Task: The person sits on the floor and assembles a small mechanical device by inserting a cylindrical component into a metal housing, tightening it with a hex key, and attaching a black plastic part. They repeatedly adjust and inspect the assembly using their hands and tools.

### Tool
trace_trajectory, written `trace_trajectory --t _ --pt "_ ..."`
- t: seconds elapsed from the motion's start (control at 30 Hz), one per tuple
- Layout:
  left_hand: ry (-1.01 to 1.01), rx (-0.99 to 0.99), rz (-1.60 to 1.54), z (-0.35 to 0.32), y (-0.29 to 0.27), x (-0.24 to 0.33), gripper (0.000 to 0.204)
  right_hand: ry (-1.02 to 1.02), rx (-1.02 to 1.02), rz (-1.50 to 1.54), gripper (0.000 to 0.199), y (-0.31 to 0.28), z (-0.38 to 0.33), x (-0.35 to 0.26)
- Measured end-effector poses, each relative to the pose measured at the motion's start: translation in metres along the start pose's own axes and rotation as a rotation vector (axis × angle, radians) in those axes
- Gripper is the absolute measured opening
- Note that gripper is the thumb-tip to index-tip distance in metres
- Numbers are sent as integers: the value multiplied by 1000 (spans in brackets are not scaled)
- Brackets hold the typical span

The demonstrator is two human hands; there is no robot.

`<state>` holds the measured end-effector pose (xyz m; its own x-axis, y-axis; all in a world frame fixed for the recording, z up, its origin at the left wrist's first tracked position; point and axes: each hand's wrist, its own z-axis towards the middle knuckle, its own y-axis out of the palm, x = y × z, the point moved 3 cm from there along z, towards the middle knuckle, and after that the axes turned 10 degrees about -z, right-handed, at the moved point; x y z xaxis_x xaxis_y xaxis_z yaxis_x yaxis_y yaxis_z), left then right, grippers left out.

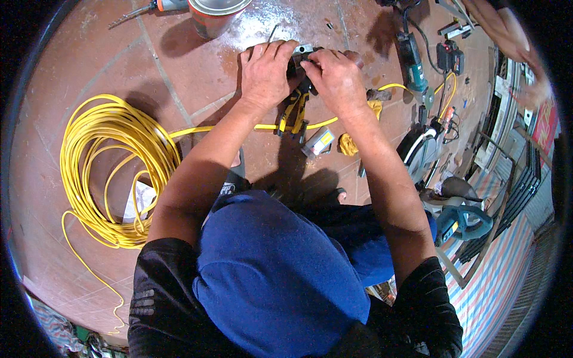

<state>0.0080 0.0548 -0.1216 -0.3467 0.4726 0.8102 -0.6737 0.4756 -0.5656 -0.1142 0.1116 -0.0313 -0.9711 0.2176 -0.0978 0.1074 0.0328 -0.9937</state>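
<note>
Both arms reach forward over the floor. My left hand (268, 74) is closed, fingers curled over a dark part, with a thin dark rod sticking up beyond its knuckles. Close to its right, my right hand (337, 80) is also closed, thumb and fingers bent around the same dark part. A small silvery metal piece with a hole (303, 49) shows between the fingertips. Below the hands hangs or stands a black-and-yellow tool (292, 113); its exact kind and where it joins the dark part are hidden by my fingers.
A large coil of yellow cable (74, 161) lies left. A can (218, 15) and an orange-and-grey drill (170, 5) are ahead. A teal angle grinder (412, 62) lies right. A small box (318, 142) sits below the hands. Another person's blurred arm (516, 42) enters at upper right.
</note>
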Motion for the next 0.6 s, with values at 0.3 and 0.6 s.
trace_trajectory --t 0.3,0.6 --pt "-7 37 -131 -3 -3 2 59 -98 22 27 15 -3 1 1" --pt "-52 194 -308 3 5 -2 23 -61 32 112 18 -2 2 2"
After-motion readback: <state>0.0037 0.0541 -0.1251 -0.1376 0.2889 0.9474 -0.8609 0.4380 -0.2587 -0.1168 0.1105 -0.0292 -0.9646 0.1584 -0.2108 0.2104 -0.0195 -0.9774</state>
